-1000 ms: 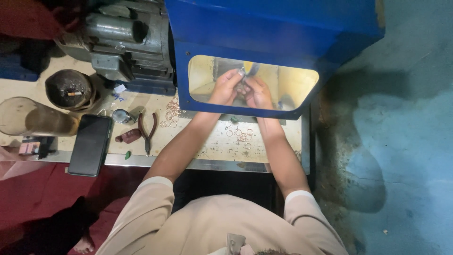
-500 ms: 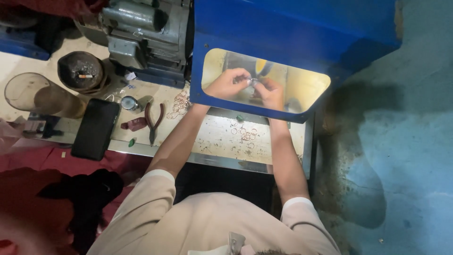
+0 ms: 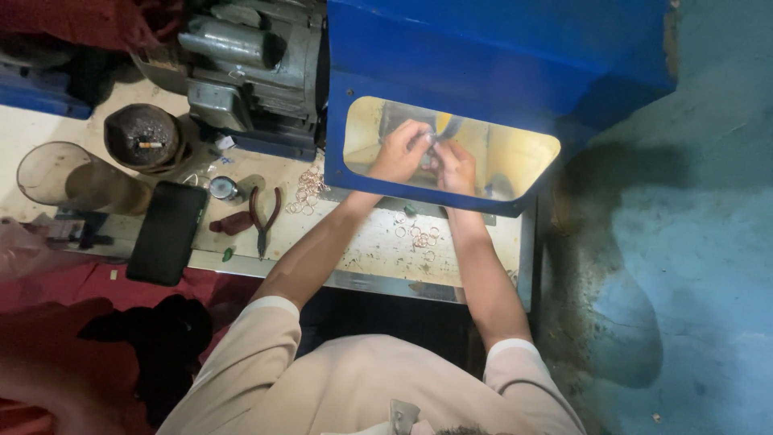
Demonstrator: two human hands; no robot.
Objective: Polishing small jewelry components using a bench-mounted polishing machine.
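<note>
Both my hands reach into the lit opening of a blue metal hood (image 3: pixel 499 72) on a workbench. My left hand (image 3: pixel 400 153) and my right hand (image 3: pixel 456 165) are closed together around a small metal piece (image 3: pixel 429 153), held near a wheel (image 3: pixel 448 125) inside the hood. The piece is too small to make out. Several small metal rings (image 3: pixel 419 238) lie on the bench just in front of the opening, between my forearms.
A grey electric motor (image 3: pixel 254 68) stands left of the hood. On the bench lie red-handled pliers (image 3: pixel 262 217), a black phone (image 3: pixel 167 232), a pile of rings (image 3: pixel 306 192), a dark bowl (image 3: pixel 145 138) and a clear container (image 3: pixel 56 173). Dark cloth (image 3: pixel 153 338) lies below.
The view has shifted, so the bench and hood sit further right in the frame. My hands stay together inside the opening on the small piece.
</note>
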